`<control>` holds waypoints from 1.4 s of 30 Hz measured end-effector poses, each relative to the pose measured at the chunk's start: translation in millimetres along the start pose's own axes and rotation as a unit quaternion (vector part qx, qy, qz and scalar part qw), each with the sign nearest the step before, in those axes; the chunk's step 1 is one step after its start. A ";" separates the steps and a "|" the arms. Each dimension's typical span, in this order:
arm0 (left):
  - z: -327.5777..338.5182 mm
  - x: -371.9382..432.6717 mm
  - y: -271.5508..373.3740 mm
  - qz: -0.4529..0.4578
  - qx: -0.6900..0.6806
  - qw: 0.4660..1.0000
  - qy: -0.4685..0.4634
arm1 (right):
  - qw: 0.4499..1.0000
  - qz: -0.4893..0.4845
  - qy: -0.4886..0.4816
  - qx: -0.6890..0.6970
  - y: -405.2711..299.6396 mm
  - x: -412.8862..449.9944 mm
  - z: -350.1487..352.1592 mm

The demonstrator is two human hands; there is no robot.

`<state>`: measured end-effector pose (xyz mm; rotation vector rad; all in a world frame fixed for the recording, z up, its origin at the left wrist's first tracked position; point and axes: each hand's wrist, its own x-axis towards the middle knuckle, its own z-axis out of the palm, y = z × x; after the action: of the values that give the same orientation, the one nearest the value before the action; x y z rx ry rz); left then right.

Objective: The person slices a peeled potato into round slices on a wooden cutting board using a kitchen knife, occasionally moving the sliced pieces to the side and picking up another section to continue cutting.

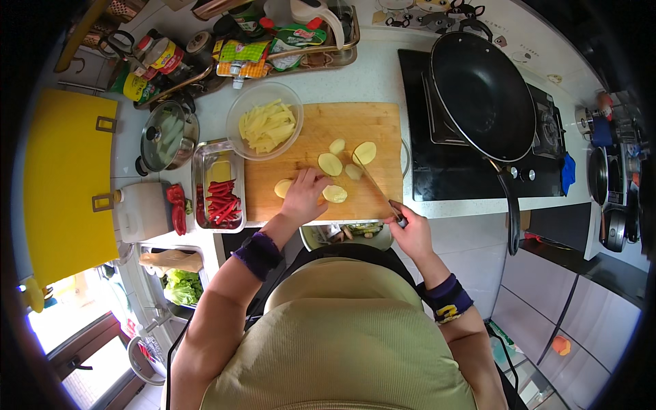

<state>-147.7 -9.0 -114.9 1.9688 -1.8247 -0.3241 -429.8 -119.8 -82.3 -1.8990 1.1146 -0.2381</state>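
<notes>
On the wooden cutting board point(318, 128) lie several pale yellow potato slices point(330, 164). My right hand point(413, 231) grips a kitchen knife point(378, 187) by its handle, and the blade slants up and left, its tip among the slices. My left hand point(304, 197) is over the board's lower part with fingers bent, between a potato piece point(282, 188) on its left and another slice point(334, 193) by its thumb. What lies under its fingers is hidden. A clear plastic bowl point(236, 102) of cut potato strips point(267, 126) sits at the board's upper left corner.
Left of the board stands a metal tray point(197, 205) with red pepper strips point(223, 202), near a lidded pot point(168, 136). A wok point(484, 97) sits on the hob point(461, 179), its handle reaching past the counter edge. A scrap bin point(382, 241) is below the board.
</notes>
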 end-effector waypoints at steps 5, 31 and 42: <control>8.0 -0.6 -6.4 -0.029 0.015 0.999 0.005 | 1.000 0.005 0.005 0.014 -4.0 0.4 -1.8; 16.1 -2.9 0.5 0.053 -0.063 0.993 -0.087 | 1.000 -0.005 0.000 0.028 0.2 3.8 -2.0; 14.7 52.5 4.6 0.067 0.003 0.998 -0.014 | 0.993 0.052 -0.022 0.104 6.6 10.3 -7.3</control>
<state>-153.0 -63.2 -119.3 1.8434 -1.9656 -0.3063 -431.9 -133.5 -85.8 -1.6497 1.1107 -0.2430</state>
